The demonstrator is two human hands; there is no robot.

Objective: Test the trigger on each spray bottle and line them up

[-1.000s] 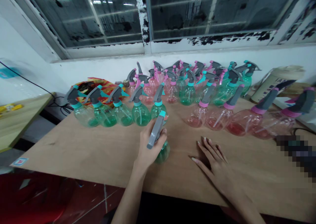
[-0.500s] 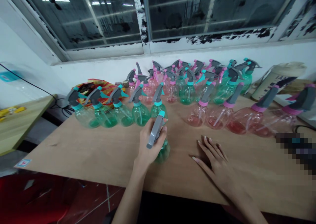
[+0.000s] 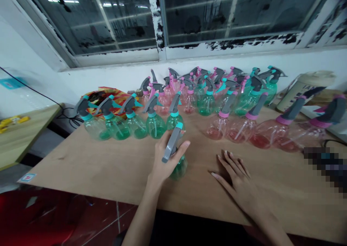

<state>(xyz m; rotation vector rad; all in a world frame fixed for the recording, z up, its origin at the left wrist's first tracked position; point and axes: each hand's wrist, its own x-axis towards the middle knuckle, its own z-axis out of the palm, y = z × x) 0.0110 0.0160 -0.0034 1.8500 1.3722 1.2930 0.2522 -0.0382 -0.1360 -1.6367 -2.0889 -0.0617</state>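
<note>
My left hand [image 3: 162, 159] is wrapped round the neck of a green spray bottle [image 3: 179, 168] with a grey and teal trigger head. The thumb sticks out to the right, and the palm side is hidden. That bottle stands upright on the wooden table [image 3: 89, 166], in front of a row of green spray bottles [image 3: 155, 126]. Flat on the tabletop, fingers spread, my right hand [image 3: 237, 179] holds nothing. Beyond it, pink spray bottles [image 3: 240, 130] form another row.
More pink and green spray bottles [image 3: 206, 103] crowd against the wall at the back. A red and yellow bag [image 3: 119, 94] lies behind the green row. A cream container [image 3: 303, 90] stands at the right. A red chair [image 3: 35, 217] is at the lower left.
My left thumb has lifted away from the trigger head and now points outward. The bottle and my right hand stay in place; the view has shifted slightly.
</note>
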